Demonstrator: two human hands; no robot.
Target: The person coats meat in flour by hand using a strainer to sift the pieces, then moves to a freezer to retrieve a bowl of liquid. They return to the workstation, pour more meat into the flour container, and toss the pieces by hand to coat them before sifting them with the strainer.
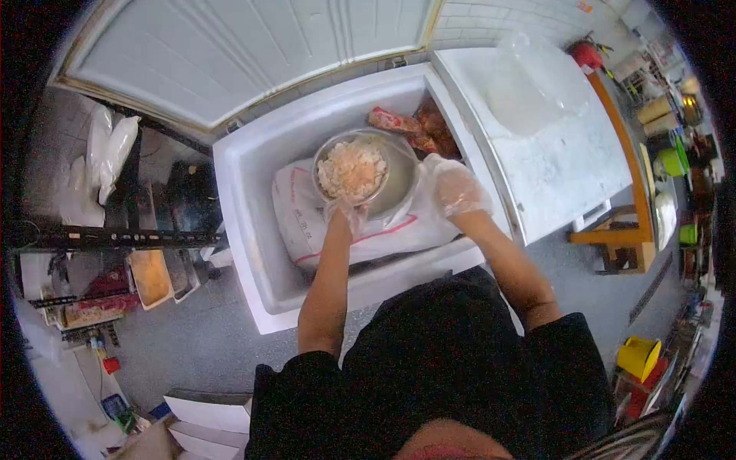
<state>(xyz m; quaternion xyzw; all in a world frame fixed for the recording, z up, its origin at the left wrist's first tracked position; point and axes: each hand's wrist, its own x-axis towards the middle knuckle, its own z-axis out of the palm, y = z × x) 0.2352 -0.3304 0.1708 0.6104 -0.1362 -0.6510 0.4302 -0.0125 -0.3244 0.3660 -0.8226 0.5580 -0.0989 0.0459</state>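
Observation:
My left hand (pixel 350 215), in a clear plastic glove, grips the near rim of a round metal bowl (pixel 320 182). Pale, chunky food pieces (pixel 353 167) with a pinkish-orange patch fill that bowl. It overlaps a larger round container (pixel 399 192) with a cloudy, pale inside. To the right of this container is my right hand (pixel 462 192), also gloved; its fingers are blurred under the loose plastic. Beneath both vessels lies a large white sack (pixel 303 230) with red markings, inside the chest freezer (pixel 257 257).
Red and brown packages (pixel 418 126) lie in the freezer's far right corner. Its raised lid (pixel 253 54) stands behind. A white-topped unit (pixel 556 165) with clear plastic on it adjoins the right side. Shelving with a tray (pixel 149 277) is at left, a yellow bucket (pixel 639 359) lower right.

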